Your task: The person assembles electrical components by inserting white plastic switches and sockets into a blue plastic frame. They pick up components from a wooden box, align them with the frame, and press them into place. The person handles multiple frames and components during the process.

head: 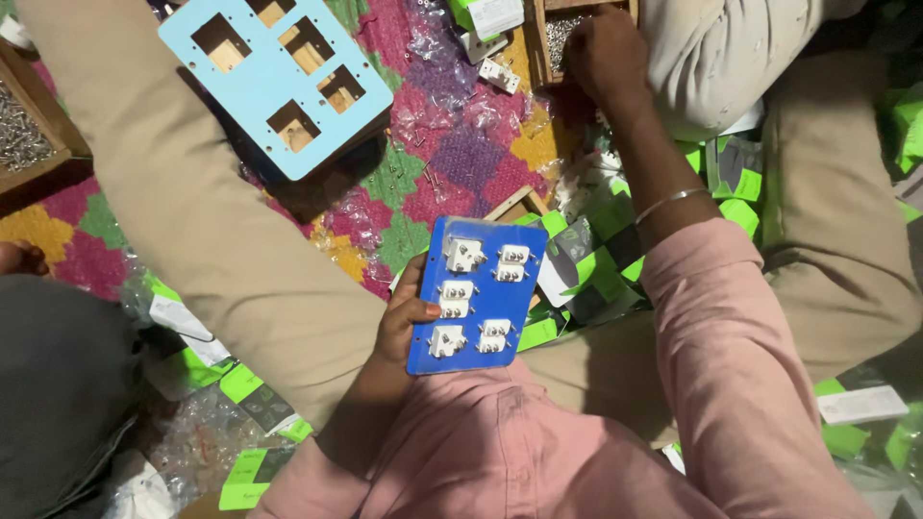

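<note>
My left hand [404, 322] grips the left edge of a blue rectangular plate [478, 295] held over my lap. Several small white switch blocks with metal screws sit in the plate. My right hand [606, 53] reaches far forward into a wooden box of small metal screws [562, 34], fingers bunched down; whether it holds any screw is hidden. A thin metal bangle [673, 202] circles that wrist.
A light blue plate with several square cut-outs [279, 77] rests on a leg at top left. Another wooden screw box [24, 135] is at far left. Green-and-white small cartons [586, 259] and clear plastic bags litter the patterned mat [461, 159].
</note>
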Demonstrator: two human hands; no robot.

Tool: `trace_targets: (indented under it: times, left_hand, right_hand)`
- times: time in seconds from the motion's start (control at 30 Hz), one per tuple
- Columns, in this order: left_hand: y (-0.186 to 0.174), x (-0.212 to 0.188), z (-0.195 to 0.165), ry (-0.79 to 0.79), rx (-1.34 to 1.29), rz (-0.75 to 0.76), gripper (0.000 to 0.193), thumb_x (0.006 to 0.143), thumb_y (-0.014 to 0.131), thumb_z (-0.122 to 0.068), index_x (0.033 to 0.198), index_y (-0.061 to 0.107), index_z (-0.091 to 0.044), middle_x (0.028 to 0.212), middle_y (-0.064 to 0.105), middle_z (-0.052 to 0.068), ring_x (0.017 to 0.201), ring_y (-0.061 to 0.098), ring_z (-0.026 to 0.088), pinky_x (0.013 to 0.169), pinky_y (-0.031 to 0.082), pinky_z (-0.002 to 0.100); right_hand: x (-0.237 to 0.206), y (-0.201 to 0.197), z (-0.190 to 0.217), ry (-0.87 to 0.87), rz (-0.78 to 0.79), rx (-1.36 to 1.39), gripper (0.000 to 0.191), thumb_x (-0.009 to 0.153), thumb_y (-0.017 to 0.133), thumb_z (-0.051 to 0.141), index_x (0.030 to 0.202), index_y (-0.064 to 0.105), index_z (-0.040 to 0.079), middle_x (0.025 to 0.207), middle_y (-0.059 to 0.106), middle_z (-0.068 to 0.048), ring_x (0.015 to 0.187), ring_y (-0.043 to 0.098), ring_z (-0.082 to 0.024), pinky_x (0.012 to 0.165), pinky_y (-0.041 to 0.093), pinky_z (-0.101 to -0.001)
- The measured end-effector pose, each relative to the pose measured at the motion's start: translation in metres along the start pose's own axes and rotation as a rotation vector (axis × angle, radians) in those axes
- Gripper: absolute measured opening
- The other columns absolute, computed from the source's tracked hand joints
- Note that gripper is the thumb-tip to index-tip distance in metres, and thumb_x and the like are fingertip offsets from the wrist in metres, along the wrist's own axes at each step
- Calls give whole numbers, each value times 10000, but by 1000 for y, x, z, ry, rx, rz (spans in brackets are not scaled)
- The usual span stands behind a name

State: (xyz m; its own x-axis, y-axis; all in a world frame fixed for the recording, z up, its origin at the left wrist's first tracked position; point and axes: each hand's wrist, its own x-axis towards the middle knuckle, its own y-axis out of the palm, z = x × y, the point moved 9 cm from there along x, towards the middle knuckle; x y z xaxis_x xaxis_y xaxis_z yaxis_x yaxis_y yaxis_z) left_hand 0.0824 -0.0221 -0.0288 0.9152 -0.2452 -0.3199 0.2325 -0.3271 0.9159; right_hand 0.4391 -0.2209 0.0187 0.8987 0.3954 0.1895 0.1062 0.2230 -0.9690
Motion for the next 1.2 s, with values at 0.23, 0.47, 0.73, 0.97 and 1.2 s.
trace_targets:
  times: [0.23,0.47,0.73,0.97,1.2]
  left_hand:
    - [-4,1,0,4,-1,-22,740,755,569,1,1487,461,-26,1313,609,151,1184,619,262,1068,505,396]
    - [-6,2,0,12,-24,-32,740,750,570,4,1481,456,-17,1299,608,158,1176,623,275,1064,511,406]
    - [-8,6,2,24,-44,10,745,759,561,16,1495,450,-21,1321,603,174,1183,625,280,1066,510,409]
    - [7,8,-5,-1,-55,-9,766,733,533,14,1490,421,-15,1368,592,214,1240,612,348,1086,506,486]
    - [31,12,-9,-17,-113,46,789,728,543,3,1503,399,-35,1405,572,222,1276,612,385,1097,510,546]
  right_hand:
    - [17,-1,0,48,64,26,138,880,820,196,896,791,62,905,730,-198,800,706,-397,709,579,-492]
    - [18,3,1,138,205,-9,224,863,823,263,872,783,42,885,721,-220,774,712,-390,714,587,-498]
    - [19,5,-16,169,148,45,243,885,824,271,873,764,36,856,715,-203,773,695,-347,724,560,-473]
    - [5,-19,-28,265,0,328,212,841,831,149,884,670,18,837,699,-121,734,678,-202,668,578,-374]
    - [-59,-77,15,159,-3,716,174,938,760,23,1091,686,-10,944,752,-89,829,739,-125,740,615,-264]
